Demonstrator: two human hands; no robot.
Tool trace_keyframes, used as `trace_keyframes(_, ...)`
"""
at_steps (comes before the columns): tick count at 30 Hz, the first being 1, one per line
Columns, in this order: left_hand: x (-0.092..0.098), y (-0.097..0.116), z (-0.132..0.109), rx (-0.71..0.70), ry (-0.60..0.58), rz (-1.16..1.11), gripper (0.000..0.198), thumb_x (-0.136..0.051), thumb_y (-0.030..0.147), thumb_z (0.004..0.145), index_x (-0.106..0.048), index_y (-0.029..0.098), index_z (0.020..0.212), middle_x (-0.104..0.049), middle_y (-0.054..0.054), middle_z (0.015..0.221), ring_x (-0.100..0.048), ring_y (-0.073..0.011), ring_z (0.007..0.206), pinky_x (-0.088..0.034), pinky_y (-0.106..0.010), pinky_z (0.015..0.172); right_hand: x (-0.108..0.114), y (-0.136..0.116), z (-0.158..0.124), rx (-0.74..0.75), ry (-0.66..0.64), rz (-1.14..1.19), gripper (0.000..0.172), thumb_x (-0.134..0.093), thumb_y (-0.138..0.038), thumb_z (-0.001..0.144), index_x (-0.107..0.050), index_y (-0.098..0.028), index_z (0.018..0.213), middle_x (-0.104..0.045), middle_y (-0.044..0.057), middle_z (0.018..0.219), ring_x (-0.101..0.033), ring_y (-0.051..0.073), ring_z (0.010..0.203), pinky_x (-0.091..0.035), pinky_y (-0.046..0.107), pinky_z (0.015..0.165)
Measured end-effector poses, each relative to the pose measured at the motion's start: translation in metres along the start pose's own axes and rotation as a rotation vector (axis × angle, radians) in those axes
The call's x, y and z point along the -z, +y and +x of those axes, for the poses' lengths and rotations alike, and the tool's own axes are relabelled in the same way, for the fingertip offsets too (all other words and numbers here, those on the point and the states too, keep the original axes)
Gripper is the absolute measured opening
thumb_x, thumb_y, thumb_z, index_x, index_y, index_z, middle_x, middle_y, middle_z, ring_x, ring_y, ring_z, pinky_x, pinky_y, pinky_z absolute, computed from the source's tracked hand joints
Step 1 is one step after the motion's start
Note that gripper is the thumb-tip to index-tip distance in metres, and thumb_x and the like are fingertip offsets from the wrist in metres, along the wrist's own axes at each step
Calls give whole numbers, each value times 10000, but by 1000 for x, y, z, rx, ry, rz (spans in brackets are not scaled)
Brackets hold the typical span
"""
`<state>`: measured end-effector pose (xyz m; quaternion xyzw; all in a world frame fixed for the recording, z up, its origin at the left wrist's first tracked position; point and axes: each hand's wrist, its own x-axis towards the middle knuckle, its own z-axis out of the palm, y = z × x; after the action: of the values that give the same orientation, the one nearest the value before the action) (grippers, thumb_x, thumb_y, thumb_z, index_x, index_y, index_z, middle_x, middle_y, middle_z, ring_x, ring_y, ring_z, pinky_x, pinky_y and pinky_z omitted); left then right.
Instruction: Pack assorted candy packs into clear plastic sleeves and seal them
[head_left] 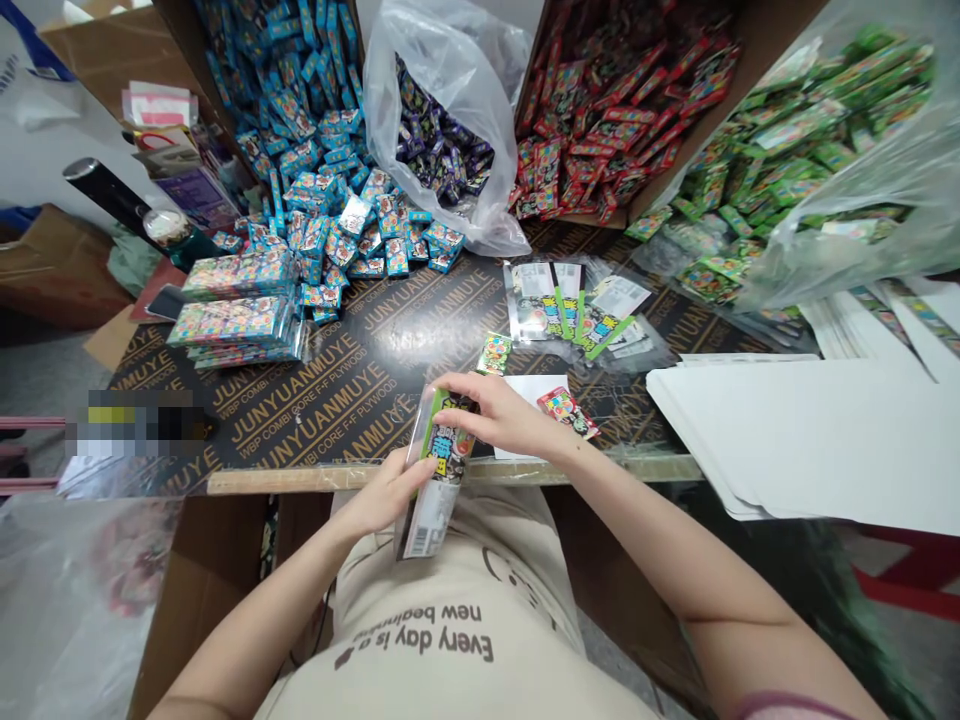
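Observation:
A printed plastic pouch [433, 515] with a green edge and a barcode label stands tilted at the table's front edge, close to my body. Its lower side is gripped by my left hand [394, 490], thumb across the front. My right hand [499, 412] closes its fingers and thumb round the top end; what lies inside the pouch is partly hidden. Just beyond my right fingers is a small green packet [495, 353]. A red packet [566, 410] rests on a white sheet [517, 440] beside my right wrist.
Blue packets [322, 230] spill from a box at the back left. Purple packets [442, 150] fill a clear bag; red packets [600, 140] fill a carton. Green packets [810, 160] lie right. Also there: stacked filled packs [236, 310], flat pouches [574, 310], white card sheets [810, 430].

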<state>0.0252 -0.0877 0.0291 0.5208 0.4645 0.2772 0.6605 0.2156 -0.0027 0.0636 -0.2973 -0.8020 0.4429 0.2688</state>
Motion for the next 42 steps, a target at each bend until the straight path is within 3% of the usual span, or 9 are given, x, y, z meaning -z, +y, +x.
trace_keyframes(4, -4, 0, 2, -29, 120, -7, 441, -526, 537, 875, -676, 124, 850, -656, -38, 762, -536, -169, 706, -433, -262, 682, -16, 7, 0, -74, 427, -75, 311, -763, -371, 746, -663, -222, 999, -689, 46, 994, -607, 217, 956, -436, 404, 926)
trace_keyframes(7, 0, 1, 5, -75, 295, -9, 457, -548, 566, 847, -660, 129, 776, -637, -36, 713, -533, -171, 683, -427, -261, 657, -26, 14, 0, -225, 661, 190, 555, -809, -461, 654, -618, -236, 1123, -665, 71, 1077, -603, 230, 1019, -484, 397, 887)
trace_keyframes(11, 8, 2, 9, -114, 341, 126, 434, -573, 545, 835, -640, 134, 712, -601, -13, 639, -482, -140, 597, -387, -245, 581, -36, 18, -1, -366, 338, 695, 440, -794, -461, 663, -644, -203, 985, -703, 23, 858, -659, 176, 813, -545, 331, 764)
trace_keyframes(18, 17, 11, 17, -112, 320, 129, 448, -594, 535, 824, -644, 117, 671, -601, -18, 600, -491, -135, 557, -386, -244, 538, -30, 15, 3, -355, 387, 724, 304, -803, -395, 661, -678, -176, 832, -696, -15, 745, -613, 112, 641, -526, 244, 629)
trace_keyframes(24, 31, 19, 36, -180, 409, -25, 456, -599, 558, 809, -667, 112, 739, -658, -35, 665, -567, -152, 597, -461, -251, 584, -39, 20, -8, -458, 23, 865, 419, -856, -313, 570, -644, -163, 899, -686, -28, 708, -612, 101, 573, -506, 209, 530)
trace_keyframes(28, 31, 8, 45, -157, 309, -129, 388, -763, 439, 696, -689, 117, 901, -718, -57, 835, -651, -187, 743, -527, -284, 706, -35, 29, -14, -482, 240, 701, 321, -835, -302, 602, -642, -158, 814, -640, -40, 614, -561, 91, 504, -461, 196, 469)
trace_keyframes(35, 24, 2, 52, -50, 163, -231, 395, -792, 404, 667, -675, 113, 906, -706, -42, 751, -653, -161, 631, -521, -257, 589, -25, 41, -11, -410, 389, 667, 344, -801, -385, 646, -661, -179, 883, -717, 5, 789, -652, 160, 700, -552, 300, 676)
trace_keyframes(39, 23, 17, 65, -299, 349, -186, 349, -780, 353, 700, -684, 154, 970, -735, -55, 961, -674, -185, 869, -514, -279, 805, -29, 43, -11, -349, 439, 485, 286, -761, -392, 697, -682, -175, 866, -721, 28, 834, -656, 195, 781, -538, 335, 745)
trace_keyframes(42, 22, 23, 71, -361, 421, -119, 261, -732, 360, 756, -702, 145, 902, -730, -39, 858, -658, -176, 814, -498, -267, 769, -25, 39, -7, -307, 457, 493, 353, -785, -377, 676, -662, -201, 955, -722, 35, 934, -661, 208, 883, -528, 351, 818)
